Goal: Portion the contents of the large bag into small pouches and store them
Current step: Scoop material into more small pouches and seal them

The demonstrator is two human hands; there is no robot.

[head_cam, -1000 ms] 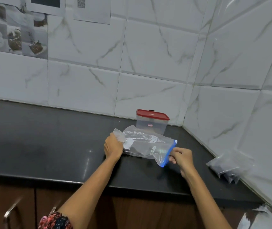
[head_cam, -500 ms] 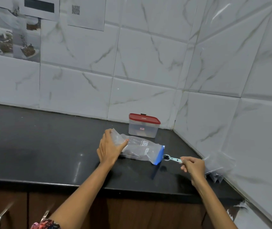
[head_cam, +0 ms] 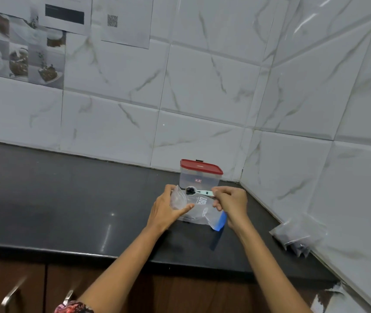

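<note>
Clear crinkly plastic bag (head_cam: 202,213), glossy black stone-like counter (head_cam: 67,199), glossy marbled wall tiles (head_cam: 202,82), wood-look cabinet fronts (head_cam: 10,288), metal handles (head_cam: 13,294).

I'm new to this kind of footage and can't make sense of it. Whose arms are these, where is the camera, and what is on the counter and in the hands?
No machine here: a person wears a wide-angle camera on the head, looking forward and down, so the arms are their own. The left hand holds a small clear pouch with its fingers curled round it. The right hand pinches the handle of a small measuring spoon, whose bowl carries something dark near the pouch. Under the hands, the large clear bag with a blue edge lies on the black counter. Behind stands a clear box with a red lid. By the right wall lie filled pouches.
</note>
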